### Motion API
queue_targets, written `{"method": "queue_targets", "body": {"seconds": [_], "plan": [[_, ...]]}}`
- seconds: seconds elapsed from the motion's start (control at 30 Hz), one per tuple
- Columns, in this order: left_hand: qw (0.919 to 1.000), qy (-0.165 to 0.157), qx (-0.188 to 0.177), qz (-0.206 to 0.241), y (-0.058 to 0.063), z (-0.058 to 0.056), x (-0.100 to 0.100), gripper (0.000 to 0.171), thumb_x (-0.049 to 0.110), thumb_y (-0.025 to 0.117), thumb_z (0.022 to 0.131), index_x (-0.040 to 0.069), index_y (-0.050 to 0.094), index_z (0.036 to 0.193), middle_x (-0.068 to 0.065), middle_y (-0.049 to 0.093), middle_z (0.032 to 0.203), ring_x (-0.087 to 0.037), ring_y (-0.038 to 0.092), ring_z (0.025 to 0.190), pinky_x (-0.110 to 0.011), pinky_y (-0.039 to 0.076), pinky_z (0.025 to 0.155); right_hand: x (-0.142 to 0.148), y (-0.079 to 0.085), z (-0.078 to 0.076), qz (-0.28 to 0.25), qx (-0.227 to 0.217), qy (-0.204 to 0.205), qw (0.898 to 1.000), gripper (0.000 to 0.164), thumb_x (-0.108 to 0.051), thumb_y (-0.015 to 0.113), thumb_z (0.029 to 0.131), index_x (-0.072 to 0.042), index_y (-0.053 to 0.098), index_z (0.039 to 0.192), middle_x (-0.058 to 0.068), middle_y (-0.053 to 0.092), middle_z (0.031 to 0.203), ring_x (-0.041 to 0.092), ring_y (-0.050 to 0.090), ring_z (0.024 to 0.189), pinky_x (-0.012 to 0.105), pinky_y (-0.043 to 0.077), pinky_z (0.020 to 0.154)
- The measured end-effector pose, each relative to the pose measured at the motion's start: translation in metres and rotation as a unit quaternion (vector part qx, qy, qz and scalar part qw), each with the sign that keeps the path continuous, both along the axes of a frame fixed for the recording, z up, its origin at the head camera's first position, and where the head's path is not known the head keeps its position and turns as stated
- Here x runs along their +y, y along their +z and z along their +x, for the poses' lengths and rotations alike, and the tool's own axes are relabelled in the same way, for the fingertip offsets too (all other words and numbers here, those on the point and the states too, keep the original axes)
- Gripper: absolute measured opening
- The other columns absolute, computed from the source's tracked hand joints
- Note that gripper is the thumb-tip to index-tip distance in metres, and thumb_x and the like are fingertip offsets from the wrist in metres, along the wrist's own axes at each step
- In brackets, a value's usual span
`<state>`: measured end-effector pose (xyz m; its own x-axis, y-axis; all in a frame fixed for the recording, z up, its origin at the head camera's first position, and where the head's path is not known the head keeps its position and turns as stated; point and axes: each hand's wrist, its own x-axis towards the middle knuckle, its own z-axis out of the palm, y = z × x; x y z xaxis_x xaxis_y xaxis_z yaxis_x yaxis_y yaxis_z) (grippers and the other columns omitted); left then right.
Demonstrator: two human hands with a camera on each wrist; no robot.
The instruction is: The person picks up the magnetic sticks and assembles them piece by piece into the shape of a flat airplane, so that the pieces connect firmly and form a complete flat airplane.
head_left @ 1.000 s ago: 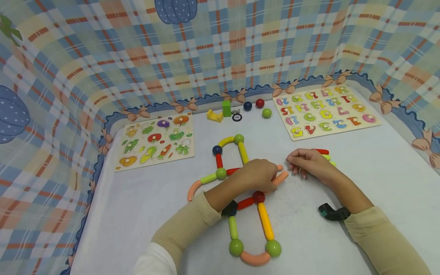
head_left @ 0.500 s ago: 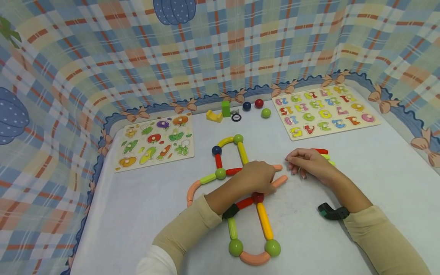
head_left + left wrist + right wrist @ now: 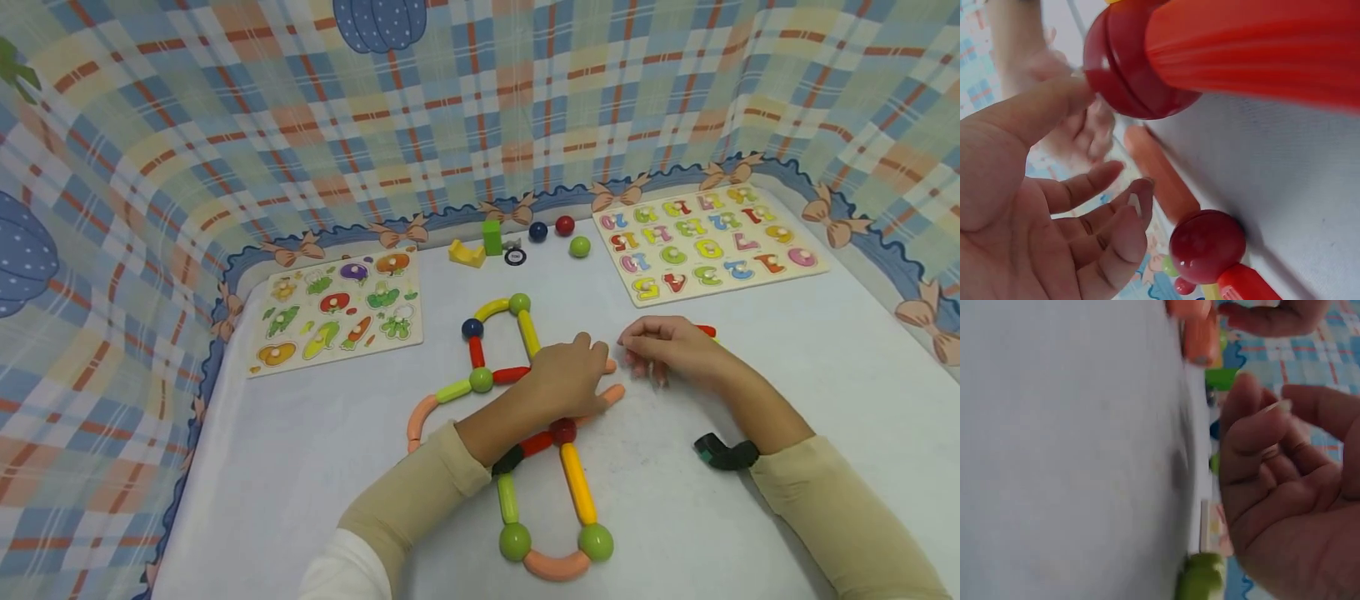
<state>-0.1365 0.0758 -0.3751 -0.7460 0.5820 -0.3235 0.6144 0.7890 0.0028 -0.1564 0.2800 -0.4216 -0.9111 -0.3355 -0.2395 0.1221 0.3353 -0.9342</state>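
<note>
In the head view, a flat figure of coloured magnetic sticks and balls lies on the white cloth. My left hand (image 3: 566, 383) hovers over its right side, fingers loosely bent and holding nothing. Its thumb reaches to a red ball (image 3: 1129, 62) in the left wrist view; whether they touch I cannot tell. Beneath the hand, a salmon stick (image 3: 615, 394) sticks out to the right, with a second salmon stick tip (image 3: 611, 367) above it. My right hand (image 3: 667, 350) stays just right of those ends, fingers loosely curled round nothing. Part of the figure is hidden under the left arm.
A vegetable puzzle board (image 3: 337, 308) lies at back left, a number puzzle board (image 3: 708, 242) at back right. Loose balls and blocks, among them a green block (image 3: 491, 238), stand along the back edge. A red stick (image 3: 707, 331) shows behind the right hand.
My left hand has let go of the lower salmon stick, and its fingers have lifted and loosened. That stick's free end has swung slightly down. The right hand has shifted only a little.
</note>
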Motion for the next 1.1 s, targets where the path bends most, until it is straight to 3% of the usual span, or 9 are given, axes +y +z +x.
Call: {"method": "queue_targets", "body": {"seconds": [0.13,0.23,0.37,0.5,0.57,0.83,0.97,1.1], "plan": [[0.9997,0.008,-0.021,-0.003,-0.004,-0.003,0.001,0.07,0.058,0.066,0.069,0.017,0.043,0.121,-0.001,0.044,0.099,-0.014,0.049,0.068,-0.025,0.043,0.051,-0.002,0.021,-0.04,0.108,0.062,0.015,0.992,0.031,-0.028,0.057,0.089,-0.002,0.058,0.107,0.018,0.057,0.091,0.034,0.054,0.071,0.037,0.047,0.051],[0.9992,0.015,-0.038,-0.001,-0.004,-0.005,-0.001,0.071,0.058,0.068,0.068,0.016,0.043,0.119,-0.002,0.044,0.099,-0.015,0.049,0.07,-0.026,0.043,0.053,-0.006,0.03,-0.083,0.202,0.122,0.022,0.972,0.028,-0.024,0.058,0.088,-0.005,0.058,0.109,0.015,0.057,0.096,0.031,0.054,0.075,0.037,0.046,0.058],[0.998,0.016,-0.06,0.012,-0.002,-0.005,-0.004,0.069,0.054,0.069,0.069,0.015,0.044,0.119,-0.002,0.046,0.101,-0.015,0.049,0.073,-0.025,0.044,0.056,-0.014,0.031,-0.131,0.268,0.146,0.039,0.951,0.036,-0.02,0.057,0.088,-0.007,0.052,0.12,0.019,0.049,0.117,0.032,0.052,0.092,0.042,0.045,0.071],[0.9971,0.011,-0.073,0.019,-0.001,-0.004,-0.005,0.068,0.053,0.069,0.07,0.015,0.045,0.121,-0.001,0.048,0.104,-0.014,0.049,0.073,-0.025,0.044,0.06,-0.026,0.029,-0.156,0.301,0.167,0.078,0.936,0.042,-0.018,0.056,0.087,-0.007,0.049,0.127,0.02,0.044,0.127,0.036,0.041,0.114,0.05,0.036,0.088],[0.9968,0.01,-0.077,0.021,-0.001,-0.004,-0.005,0.067,0.052,0.069,0.07,0.015,0.046,0.121,-0.001,0.048,0.105,-0.014,0.049,0.073,-0.024,0.044,0.06,-0.032,0.028,-0.161,0.317,0.19,0.097,0.924,0.041,-0.015,0.057,0.086,-0.005,0.051,0.125,0.018,0.047,0.125,0.035,0.038,0.118,0.049,0.031,0.094],[0.9952,0.017,-0.089,0.037,-0.002,-0.006,-0.007,0.059,0.048,0.07,0.072,0.016,0.047,0.115,0.0,0.048,0.096,-0.014,0.049,0.074,-0.024,0.043,0.058,-0.035,0.029,-0.159,0.343,0.21,0.12,0.908,0.026,-0.007,0.06,0.083,-0.001,0.062,0.108,0.016,0.057,0.111,0.029,0.048,0.105,0.044,0.035,0.091],[0.994,0.016,-0.095,0.051,-0.003,-0.008,-0.009,0.055,0.046,0.07,0.072,0.015,0.049,0.112,0.0,0.048,0.091,-0.014,0.049,0.073,-0.024,0.042,0.056,-0.036,0.033,-0.145,0.352,0.19,0.142,0.905,0.024,-0.006,0.061,0.082,-0.003,0.063,0.106,0.013,0.059,0.106,0.027,0.051,0.1,0.044,0.037,0.088],[0.9938,0.019,-0.098,0.047,-0.005,-0.009,-0.005,0.05,0.045,0.065,0.078,0.015,0.049,0.114,0.0,0.049,0.091,-0.014,0.049,0.073,-0.024,0.042,0.058,-0.031,0.036,-0.12,0.365,0.174,0.165,0.9,0.023,-0.008,0.063,0.081,-0.005,0.063,0.104,0.01,0.06,0.098,0.025,0.052,0.089,0.042,0.04,0.082]]}}
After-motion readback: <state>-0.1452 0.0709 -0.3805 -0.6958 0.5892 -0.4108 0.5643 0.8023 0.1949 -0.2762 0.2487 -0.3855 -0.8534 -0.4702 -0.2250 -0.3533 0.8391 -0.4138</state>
